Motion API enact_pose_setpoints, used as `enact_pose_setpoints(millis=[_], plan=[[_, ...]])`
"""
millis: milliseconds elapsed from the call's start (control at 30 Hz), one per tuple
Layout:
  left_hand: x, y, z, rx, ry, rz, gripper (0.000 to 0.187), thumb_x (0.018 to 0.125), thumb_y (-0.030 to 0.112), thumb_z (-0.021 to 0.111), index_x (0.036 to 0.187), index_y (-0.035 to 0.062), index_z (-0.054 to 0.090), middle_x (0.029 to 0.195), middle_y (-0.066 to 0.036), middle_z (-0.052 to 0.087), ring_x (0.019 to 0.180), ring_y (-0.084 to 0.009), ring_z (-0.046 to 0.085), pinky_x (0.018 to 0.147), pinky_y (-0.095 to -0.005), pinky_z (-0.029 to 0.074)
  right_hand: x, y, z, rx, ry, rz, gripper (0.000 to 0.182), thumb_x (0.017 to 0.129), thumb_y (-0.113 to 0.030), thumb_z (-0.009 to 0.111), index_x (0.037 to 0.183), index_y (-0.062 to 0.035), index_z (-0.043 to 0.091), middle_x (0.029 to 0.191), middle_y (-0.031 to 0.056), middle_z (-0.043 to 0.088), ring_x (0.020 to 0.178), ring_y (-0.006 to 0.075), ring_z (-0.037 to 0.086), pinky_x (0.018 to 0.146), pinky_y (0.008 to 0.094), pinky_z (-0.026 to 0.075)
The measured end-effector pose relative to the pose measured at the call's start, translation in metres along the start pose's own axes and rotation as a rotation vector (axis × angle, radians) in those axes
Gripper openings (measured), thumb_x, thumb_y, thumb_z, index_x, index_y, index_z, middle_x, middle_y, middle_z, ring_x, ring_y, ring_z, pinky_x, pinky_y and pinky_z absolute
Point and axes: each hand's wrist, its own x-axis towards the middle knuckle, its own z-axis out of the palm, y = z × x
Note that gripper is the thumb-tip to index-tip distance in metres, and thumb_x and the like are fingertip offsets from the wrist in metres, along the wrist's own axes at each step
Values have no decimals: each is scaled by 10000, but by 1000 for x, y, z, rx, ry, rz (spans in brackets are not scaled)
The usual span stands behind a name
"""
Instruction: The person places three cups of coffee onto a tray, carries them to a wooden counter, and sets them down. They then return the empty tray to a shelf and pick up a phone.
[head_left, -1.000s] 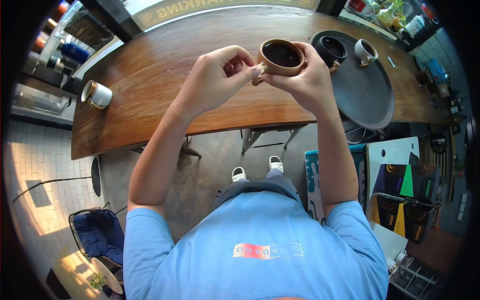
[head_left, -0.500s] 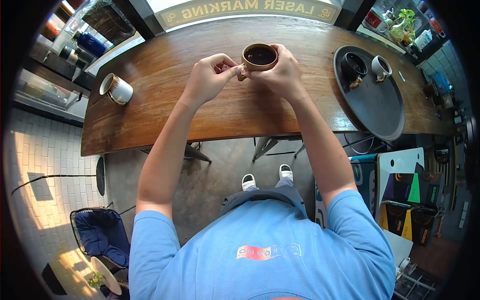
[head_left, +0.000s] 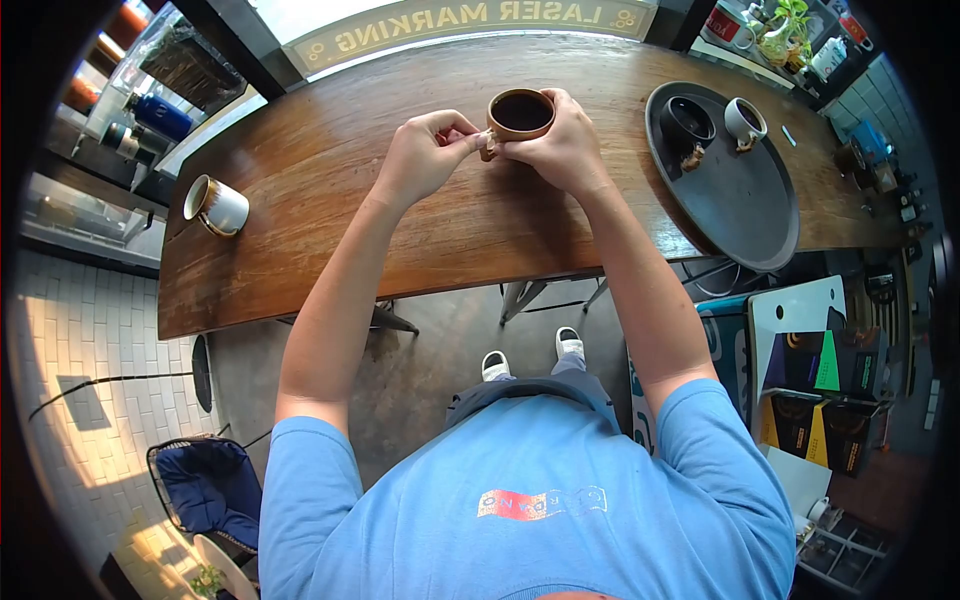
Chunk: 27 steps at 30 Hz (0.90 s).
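Over the far half of the wooden table, a brown cup (head_left: 521, 115) with a dark inside is held in both hands, its mouth facing up toward me. My right hand (head_left: 565, 145) wraps round its right side, thumb along the near wall. From the left, my left hand (head_left: 430, 150) pinches the small brown handle (head_left: 488, 146) between thumb and fingertips. On the round dark tray (head_left: 745, 215) at the right stand a black cup (head_left: 688, 122) and a white cup (head_left: 745, 120), both with brown handles. A white and brown mug (head_left: 218, 206) stands alone at the left.
The wooden table (head_left: 330, 225) runs along a window with a lettered strip (head_left: 470, 22). Stool legs show beneath its near edge. A dark blue cushioned chair (head_left: 205, 490) is at lower left; several printed boxes (head_left: 815, 430) are stacked at lower right.
The view has turned slightly, so the tray and the mug sit a little farther left in it. Both hands keep their hold on the brown cup, nearly unmoved.
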Motion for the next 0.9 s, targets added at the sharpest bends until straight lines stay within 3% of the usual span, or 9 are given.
enact_pose_setpoints(millis=[467, 533, 700, 800, 900], plan=[[26, 25, 42, -25, -111, 64, 161, 848, 168, 703, 845, 8, 687, 627, 38, 525, 588, -48, 418, 534, -229, 365, -9, 31, -46, -51, 62, 55, 906, 501, -412, 873, 1191, 46, 506, 1140, 205, 597, 1108, 310, 573, 960, 392, 436], [27, 28, 43, -14, -128, 68, 149, 851, 155, 707, 850, 7, 690, 638, 56, 520, 597, -30, 408, 532, -209, 347, -10, 32, -48, -73, 77, 11, 905, 528, -328, 896, 1213, 93, 480, 1140, 229, 608, 1088, 277, 602, 944, 339, 468], [27, 43, 38, 133, -147, 54, 157, 851, 162, 702, 861, 6, 691, 631, 53, 522, 595, -29, 412, 522, -211, 336, -19, 16, -85, -179, 13, -2, 1012, 532, -361, 897, 1303, 99, 430, 1204, 236, 584, 1095, 293, 598, 938, 341, 473], [28, 68, 38, 146, -106, 18, 179, 858, 181, 699, 872, 3, 690, 631, 47, 532, 589, -30, 418, 518, -210, 336, -17, 13, -133, -75, -57, -40, 883, 590, -366, 878, 1275, 48, 505, 1167, 177, 619, 1005, 256, 624, 865, 350, 513], [33, 87, 52, 90, -68, 33, 198, 867, 199, 689, 884, 2, 690, 647, 33, 569, 591, -33, 457, 529, -195, 360, -1, 42, -174, -41, 49, 35, 570, 775, -328, 764, 1202, 1, 580, 1035, 124, 672, 878, 195, 641, 784, 307, 520]])
